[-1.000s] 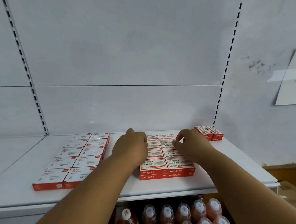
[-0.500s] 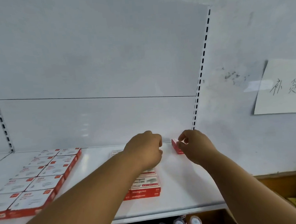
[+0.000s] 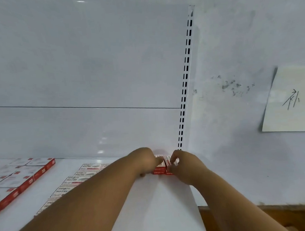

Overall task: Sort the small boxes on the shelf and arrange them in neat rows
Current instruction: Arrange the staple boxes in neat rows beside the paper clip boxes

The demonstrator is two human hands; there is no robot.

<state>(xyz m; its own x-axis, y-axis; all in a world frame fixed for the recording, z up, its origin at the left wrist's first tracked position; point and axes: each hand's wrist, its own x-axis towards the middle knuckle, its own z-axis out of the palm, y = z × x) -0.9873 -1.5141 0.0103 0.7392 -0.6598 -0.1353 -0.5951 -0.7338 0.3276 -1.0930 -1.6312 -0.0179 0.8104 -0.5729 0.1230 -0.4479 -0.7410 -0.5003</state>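
Observation:
Two small red-and-white boxes point(image 3: 162, 167) lie side by side at the back right of the white shelf point(image 3: 158, 199). My left hand point(image 3: 143, 161) grips the left box and my right hand point(image 3: 183, 165) grips the right box, fingers curled over their tops. A middle group of red-and-white boxes point(image 3: 81, 179) runs front to back in rows, partly hidden under my left forearm. Another group of boxes point(image 3: 19, 177) sits in rows at the far left.
The shelf's right edge point(image 3: 194, 196) runs close beside my right wrist, with a brown surface point(image 3: 294, 212) below it. A slotted upright point(image 3: 184, 89) stands behind the boxes. A handwritten paper point(image 3: 292, 101) hangs on the right wall.
Both hands left the middle group and moved right to the two boxes at the back right, closing on them. The view has swung right and upward.

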